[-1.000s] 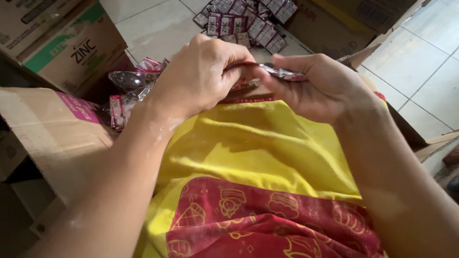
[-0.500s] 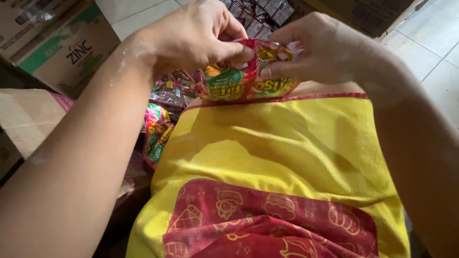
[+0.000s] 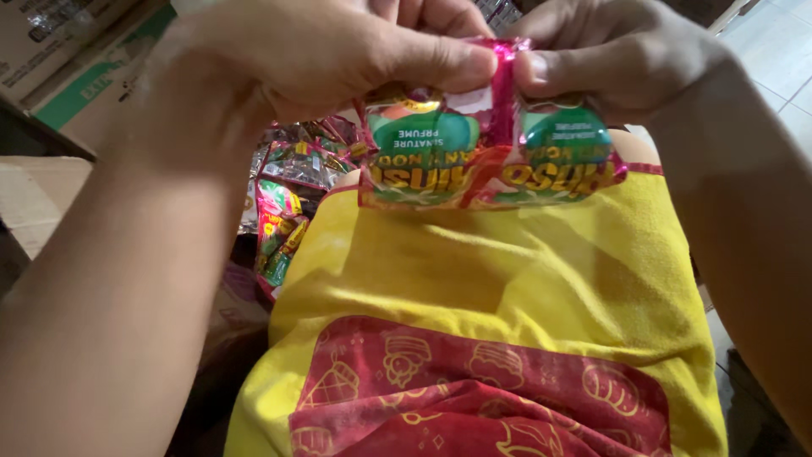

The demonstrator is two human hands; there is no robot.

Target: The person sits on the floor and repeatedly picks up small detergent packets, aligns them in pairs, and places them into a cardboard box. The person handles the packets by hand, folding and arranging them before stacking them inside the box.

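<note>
On the left I see cardboard boxes point(image 3: 76, 76) w/ loose sachets point(image 3: 283, 211) beside them. My left hand point(image 3: 338, 51) & right hand point(image 3: 609, 59) pinch a pink sachet strip point(image 3: 491, 161) by its top edge, thumbs nearly touching, above the yellow apron point(image 3: 507, 279).

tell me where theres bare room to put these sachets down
The yellow cloth across the lap, between the held sachets and the red patterned band, is bare. Floor tiles at far right look free. Left of the lap is crowded: a sachet pile and cardboard boxes.
</note>
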